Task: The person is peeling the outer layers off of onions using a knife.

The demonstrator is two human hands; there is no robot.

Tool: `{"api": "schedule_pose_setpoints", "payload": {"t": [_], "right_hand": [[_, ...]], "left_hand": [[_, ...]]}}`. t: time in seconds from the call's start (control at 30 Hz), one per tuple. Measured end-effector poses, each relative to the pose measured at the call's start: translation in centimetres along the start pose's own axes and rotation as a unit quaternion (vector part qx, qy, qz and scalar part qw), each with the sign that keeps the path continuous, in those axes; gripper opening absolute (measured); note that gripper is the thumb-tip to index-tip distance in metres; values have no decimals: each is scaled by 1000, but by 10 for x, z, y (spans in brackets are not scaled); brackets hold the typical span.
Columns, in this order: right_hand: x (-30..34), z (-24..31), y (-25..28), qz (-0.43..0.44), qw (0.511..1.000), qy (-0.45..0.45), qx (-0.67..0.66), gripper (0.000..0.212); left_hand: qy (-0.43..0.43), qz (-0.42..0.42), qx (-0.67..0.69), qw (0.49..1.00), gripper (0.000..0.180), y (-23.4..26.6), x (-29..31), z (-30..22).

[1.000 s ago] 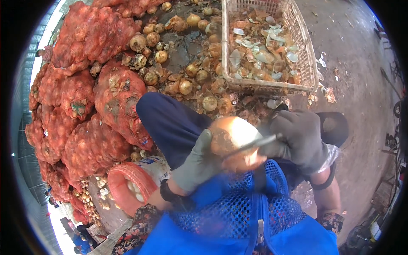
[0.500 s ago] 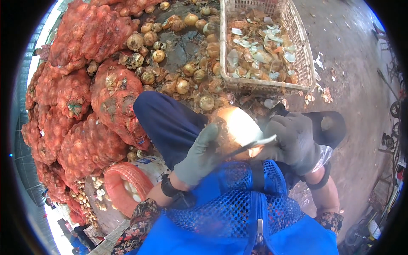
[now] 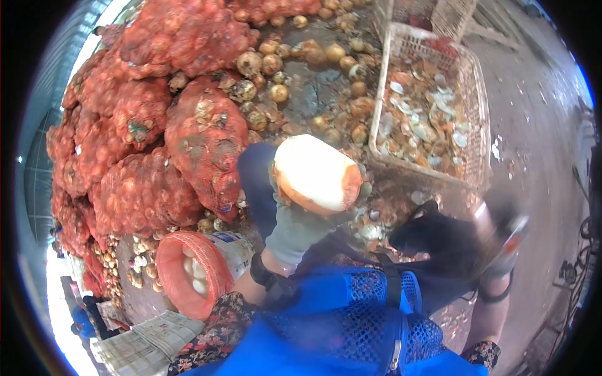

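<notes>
Red mesh onion sacks [image 3: 147, 194] lie heaped on grey floor [image 3: 545, 144]; the grey-gloved left hand [image 3: 298, 229] holds a rounded, partly peeled white-and-brown onion [image 3: 315, 174] beside the navy-trousered left knee [image 3: 256, 164]; the blurred right hand's [image 3: 503, 244] grip is indeterminable.

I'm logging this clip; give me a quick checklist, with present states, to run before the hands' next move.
1. Onion supported by the left hand: ok, the gloved grip is beneath and around it.
2. Onion bare of brown skin: not ok, some shows at its right end.
3. Right hand apart from the onion: ok, it is out to the right.
4. What the right hand holds: cannot tell, motion blur hides it.
5. Peelings within the crate: not ok, some scraps lie outside.
6. Bucket mouth uncovered: ok, white bulbs show inside.
</notes>
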State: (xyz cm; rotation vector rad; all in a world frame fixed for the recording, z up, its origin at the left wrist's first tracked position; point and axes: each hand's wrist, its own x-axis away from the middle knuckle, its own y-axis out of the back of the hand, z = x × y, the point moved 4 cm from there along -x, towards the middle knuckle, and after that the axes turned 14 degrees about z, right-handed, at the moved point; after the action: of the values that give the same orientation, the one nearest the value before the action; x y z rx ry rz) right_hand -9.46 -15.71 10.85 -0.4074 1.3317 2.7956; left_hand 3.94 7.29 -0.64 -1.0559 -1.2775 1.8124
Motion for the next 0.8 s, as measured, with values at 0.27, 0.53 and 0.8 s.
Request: {"api": "schedule_pose_setpoints", "payload": {"t": [0.27, 0.53, 0.8], "right_hand": [[-74, -135, 14, 126, 875, -390, 257, 59], [-63, 27, -26, 19, 979, -195, -56, 62], [-54, 39, -28, 43, 988, -146, 28, 47]], "left_hand": [[-49, -109, -386, 915, 74, -50, -28, -6], [-90, -57, -449, 887, 56, -39, -30, 9], [-56, -23, -520, 852, 56, -47, -39, 37]]}}
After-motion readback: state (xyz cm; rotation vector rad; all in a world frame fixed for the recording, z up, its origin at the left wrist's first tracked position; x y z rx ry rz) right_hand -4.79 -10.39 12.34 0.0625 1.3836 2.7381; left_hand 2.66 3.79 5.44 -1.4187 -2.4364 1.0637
